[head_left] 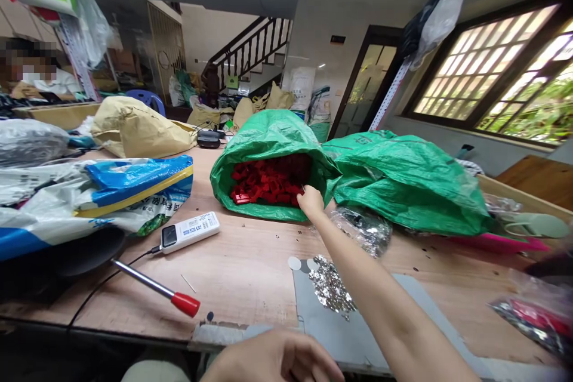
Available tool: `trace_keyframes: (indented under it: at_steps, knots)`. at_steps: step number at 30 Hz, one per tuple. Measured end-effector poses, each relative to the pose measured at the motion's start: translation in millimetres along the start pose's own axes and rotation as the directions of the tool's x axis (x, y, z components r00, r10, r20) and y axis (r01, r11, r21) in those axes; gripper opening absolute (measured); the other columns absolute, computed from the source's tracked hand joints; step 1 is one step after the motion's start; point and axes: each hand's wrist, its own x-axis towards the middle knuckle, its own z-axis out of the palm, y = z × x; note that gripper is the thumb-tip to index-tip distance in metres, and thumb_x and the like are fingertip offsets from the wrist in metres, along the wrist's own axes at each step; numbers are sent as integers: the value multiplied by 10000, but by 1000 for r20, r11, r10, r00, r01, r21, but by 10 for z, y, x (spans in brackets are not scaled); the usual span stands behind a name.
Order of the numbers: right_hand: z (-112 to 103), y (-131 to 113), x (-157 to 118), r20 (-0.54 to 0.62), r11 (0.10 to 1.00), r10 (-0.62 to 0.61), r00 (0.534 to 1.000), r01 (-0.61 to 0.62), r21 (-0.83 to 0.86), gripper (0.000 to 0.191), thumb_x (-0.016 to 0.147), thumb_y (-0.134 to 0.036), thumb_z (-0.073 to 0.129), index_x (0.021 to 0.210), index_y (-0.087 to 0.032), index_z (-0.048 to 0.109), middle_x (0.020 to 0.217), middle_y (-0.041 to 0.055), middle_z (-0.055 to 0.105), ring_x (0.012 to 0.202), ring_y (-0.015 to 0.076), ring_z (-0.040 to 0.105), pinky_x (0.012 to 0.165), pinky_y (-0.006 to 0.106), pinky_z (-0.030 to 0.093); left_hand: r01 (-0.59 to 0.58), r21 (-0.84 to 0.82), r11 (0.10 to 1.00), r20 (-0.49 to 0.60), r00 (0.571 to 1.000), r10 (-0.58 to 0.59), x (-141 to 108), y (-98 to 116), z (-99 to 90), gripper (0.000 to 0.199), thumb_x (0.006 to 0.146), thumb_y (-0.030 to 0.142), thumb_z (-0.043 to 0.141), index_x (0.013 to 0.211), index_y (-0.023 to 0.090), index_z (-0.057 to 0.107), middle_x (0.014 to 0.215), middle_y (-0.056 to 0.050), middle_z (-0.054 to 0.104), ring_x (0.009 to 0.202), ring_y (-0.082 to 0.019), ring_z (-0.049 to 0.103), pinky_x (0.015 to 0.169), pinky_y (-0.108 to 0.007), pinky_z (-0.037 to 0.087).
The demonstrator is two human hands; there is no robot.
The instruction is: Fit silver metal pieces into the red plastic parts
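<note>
right hand (310,200): reaching into mouth of green bag (268,137), fingers curling among red parts (268,182); grip unclear
left hand (277,361): resting loosely curled at near table (233,274) edge, holding nothing
silver bits (331,283): lying heaped on grey mat (340,325)

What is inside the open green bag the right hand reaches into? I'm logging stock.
Inside the green bag lies a heap of small red plastic pieces, with the right hand at its mouth. The bag's folds cover how deep the heap runs.
</note>
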Motion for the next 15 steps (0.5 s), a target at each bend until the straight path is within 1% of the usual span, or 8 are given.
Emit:
trace_keyframes:
  at_steps: [2, 3, 6, 7, 8, 9, 12, 15]
  knots:
    - [-51, 8, -318, -17, 996, -81, 997, 82, 46, 220, 929, -248, 550, 1056, -122, 677, 931, 130, 714, 889, 247, 667, 788, 315, 479, -173, -98, 980, -219, 964, 148, -33, 138, -11, 657, 618, 576, 857, 1120, 193, 675, 857, -83, 692, 695, -177, 688, 643, -274, 541]
    - [-83, 23, -545, -18, 988, -136, 991, 137, 75, 234, 948, -294, 535, 1073, -148, 667, 904, 94, 712, 850, 219, 660, 773, 290, 477, -280, -101, 955, -358, 906, 227, -45, 197, -29, 648, 640, 575, 845, 1128, 197, 649, 841, -71, 674, 670, -178, 686, 601, -273, 547]
    - [-183, 107, -1375, 6, 953, -264, 964, 260, 157, 207, 929, -349, 559, 962, -190, 687, 790, 41, 688, 694, 174, 620, 661, 253, 469, -468, 82, 880, -684, 616, 391, -74, 310, -96, 676, 704, 491, 835, 1269, 246, 557, 1062, -93, 646, 840, -203, 697, 672, -304, 591]
    - [-212, 143, -1658, 0, 898, -369, 929, 357, 259, 190, 918, -332, 569, 917, -192, 698, 752, 38, 676, 643, 167, 597, 619, 254, 457, -464, 147, 874, -715, 561, 418, -81, 320, -111, 725, 703, 436, 850, 1326, 267, 520, 1165, -106, 628, 941, -220, 688, 725, -312, 597]
    - [-236, 181, -1922, 8, 843, -436, 900, 406, 354, 177, 916, -317, 572, 922, -199, 705, 728, 30, 669, 608, 158, 581, 585, 250, 446, -436, 190, 880, -709, 559, 430, -86, 316, -116, 744, 701, 389, 859, 1348, 271, 510, 1217, -111, 621, 1014, -233, 672, 770, -315, 595]
    - [-254, 220, -2157, 27, 807, -470, 883, 417, 419, 161, 914, -293, 574, 925, -205, 708, 719, 24, 669, 588, 150, 572, 562, 245, 437, -398, 217, 891, -680, 593, 431, -89, 300, -113, 711, 711, 360, 854, 1336, 256, 533, 1218, -113, 635, 1048, -241, 661, 800, -315, 590]
    - [-296, 364, -2650, 67, 804, -398, 915, 314, 505, 182, 935, -299, 567, 988, -201, 711, 682, 5, 637, 545, 132, 528, 521, 234, 409, -280, 287, 916, -574, 715, 398, -87, 221, -67, 428, 768, 348, 801, 1140, 184, 666, 1054, -95, 709, 998, -232, 674, 828, -302, 577]
    - [-395, 573, -2844, 114, 868, -259, 959, 179, 462, 310, 962, -383, 549, 1146, -182, 695, 590, -27, 554, 494, 131, 468, 484, 237, 382, -178, 396, 901, -604, 688, 401, -74, 155, -25, 318, 810, 358, 749, 1068, 185, 680, 1023, -74, 720, 948, -224, 697, 806, -296, 581]
